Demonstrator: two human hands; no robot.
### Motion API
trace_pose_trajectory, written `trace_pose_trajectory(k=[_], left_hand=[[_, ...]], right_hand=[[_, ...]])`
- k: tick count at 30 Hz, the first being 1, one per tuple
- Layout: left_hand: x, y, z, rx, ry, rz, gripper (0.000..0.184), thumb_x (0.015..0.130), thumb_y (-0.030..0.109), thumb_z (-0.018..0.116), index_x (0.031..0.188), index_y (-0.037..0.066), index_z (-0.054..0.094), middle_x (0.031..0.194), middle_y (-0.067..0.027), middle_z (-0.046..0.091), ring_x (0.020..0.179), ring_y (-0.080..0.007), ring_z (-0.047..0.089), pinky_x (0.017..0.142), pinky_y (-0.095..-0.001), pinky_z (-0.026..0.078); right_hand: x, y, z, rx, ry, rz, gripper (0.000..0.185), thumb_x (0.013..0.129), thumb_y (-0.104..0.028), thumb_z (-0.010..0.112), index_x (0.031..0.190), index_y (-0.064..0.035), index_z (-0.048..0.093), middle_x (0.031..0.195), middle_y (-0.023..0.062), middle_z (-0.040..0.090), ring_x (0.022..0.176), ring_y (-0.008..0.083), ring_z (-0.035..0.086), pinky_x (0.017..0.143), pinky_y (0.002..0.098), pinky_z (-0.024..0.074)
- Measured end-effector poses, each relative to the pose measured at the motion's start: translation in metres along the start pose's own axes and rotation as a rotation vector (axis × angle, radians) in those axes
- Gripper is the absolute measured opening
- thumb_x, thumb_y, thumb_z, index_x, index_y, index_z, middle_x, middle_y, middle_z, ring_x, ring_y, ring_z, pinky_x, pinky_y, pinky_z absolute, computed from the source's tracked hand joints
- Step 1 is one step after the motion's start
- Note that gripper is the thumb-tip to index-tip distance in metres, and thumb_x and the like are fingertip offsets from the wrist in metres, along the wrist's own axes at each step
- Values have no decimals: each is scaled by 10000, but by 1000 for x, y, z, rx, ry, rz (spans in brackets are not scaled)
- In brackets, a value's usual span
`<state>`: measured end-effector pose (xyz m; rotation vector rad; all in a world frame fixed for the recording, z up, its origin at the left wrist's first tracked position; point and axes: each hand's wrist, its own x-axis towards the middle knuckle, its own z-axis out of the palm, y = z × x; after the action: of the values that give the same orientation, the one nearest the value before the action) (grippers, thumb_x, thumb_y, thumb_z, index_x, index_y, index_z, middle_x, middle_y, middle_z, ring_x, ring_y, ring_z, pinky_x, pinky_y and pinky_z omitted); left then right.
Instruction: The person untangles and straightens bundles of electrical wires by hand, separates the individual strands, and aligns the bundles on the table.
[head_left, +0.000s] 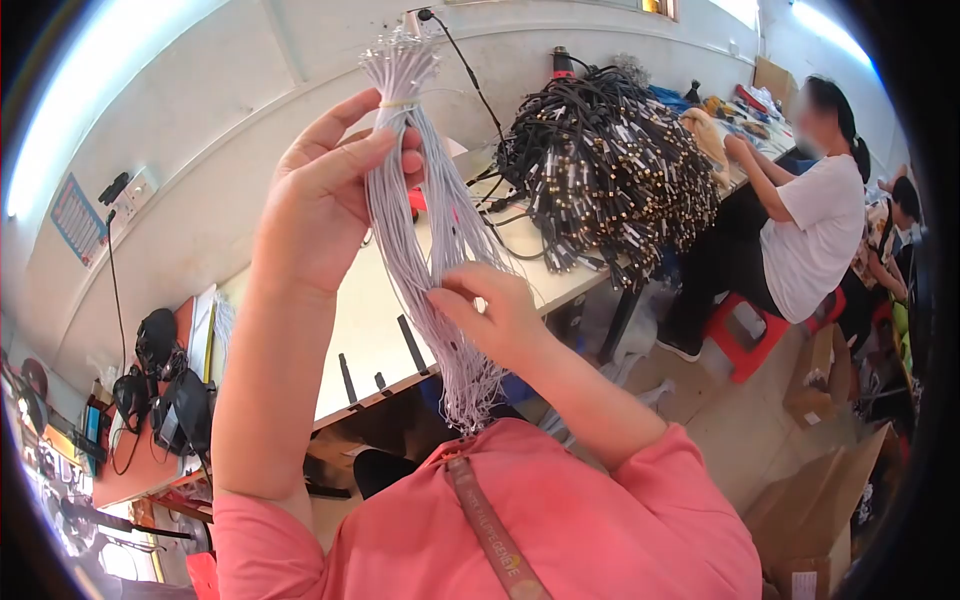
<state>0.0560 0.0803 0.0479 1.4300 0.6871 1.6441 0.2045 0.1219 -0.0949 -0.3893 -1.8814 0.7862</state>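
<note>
A long bundle of thin whitish-grey wires (440, 215) hangs in front of me. Near its top a band ties it, and the many ends above the band fan out. My left hand (345, 165) is closed round the bundle just below the band, holding it up. Lower down, my right hand (490, 312) touches the strands with its thumb and fingers bent around part of them. Below that hand the wires spread loosely, their lower ends reaching close to my chest.
A big heap of black cables with metal plugs (620, 170) covers part of the white table (350, 300). To the right, a co-worker in a white shirt (815, 215) sits on a red stool (742, 335). Cardboard boxes (820, 500) stand at lower right; headphones (180, 410) lie at left.
</note>
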Motion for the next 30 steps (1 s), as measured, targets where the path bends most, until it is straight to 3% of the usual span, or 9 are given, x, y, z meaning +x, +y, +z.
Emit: trace_pose_trajectory(k=[2,6,9,12,15,18,21,27,30], left_hand=[[-5,0,1,-3,35,2,477,839,44,557,1268,-74,383,980,-197,612,874,-237,631,757,-344,513],[-8,5,-8,-65,105,67,568,847,58,532,1340,-61,276,1075,-229,584,965,-272,609,819,-372,474],[-9,3,-12,-98,16,89,631,849,61,516,1379,-58,194,1148,-248,547,1065,-301,563,855,-393,438],[-11,-1,-4,-191,-28,102,660,843,67,514,1397,-43,174,1195,-251,518,1145,-317,508,868,-404,423],[-14,0,-6,-202,-81,140,690,835,77,513,1414,-21,151,1273,-246,458,1217,-332,439,887,-425,405],[-16,7,-3,-99,-109,193,735,827,143,495,1436,14,104,1414,-254,297,1340,-360,272,991,-523,309],[-18,10,0,-77,-135,205,771,810,136,510,1445,41,82,1430,-236,277,1352,-358,246,987,-552,299],[-15,13,-6,-131,-170,239,745,818,76,495,1443,66,89,1392,-206,324,1299,-347,315,935,-552,328],[-12,13,-10,-168,-151,221,751,815,77,499,1442,66,85,1389,-201,316,1307,-349,295,935,-561,322]], right_hand=[[6,4,-1,38,-190,199,137,820,-98,629,835,34,595,734,94,616,639,141,595,606,276,470],[0,9,-28,962,-126,371,61,790,-2,604,824,-20,556,749,117,620,641,170,600,593,283,479],[-4,17,-45,1060,-215,430,136,803,-67,606,911,-25,536,747,125,615,657,184,586,592,271,471],[-11,18,-29,-73,-476,304,152,822,-132,609,905,-10,572,744,71,604,762,141,585,668,275,472],[-33,51,-16,286,-301,331,160,822,-128,610,908,6,593,730,69,593,714,93,553,647,269,450],[-44,60,-13,1,-368,415,164,834,-140,608,910,6,614,749,59,609,703,82,544,648,264,449],[-48,76,-14,-132,-389,525,160,855,-143,589,904,5,627,765,40,616,690,74,540,637,258,444],[-42,94,-31,613,268,459,154,882,-134,548,803,-10,593,752,46,602,685,93,531,630,245,418],[-32,84,-60,503,513,279,198,916,-162,528,801,-8,575,731,42,607,663,102,529,631,239,422]])
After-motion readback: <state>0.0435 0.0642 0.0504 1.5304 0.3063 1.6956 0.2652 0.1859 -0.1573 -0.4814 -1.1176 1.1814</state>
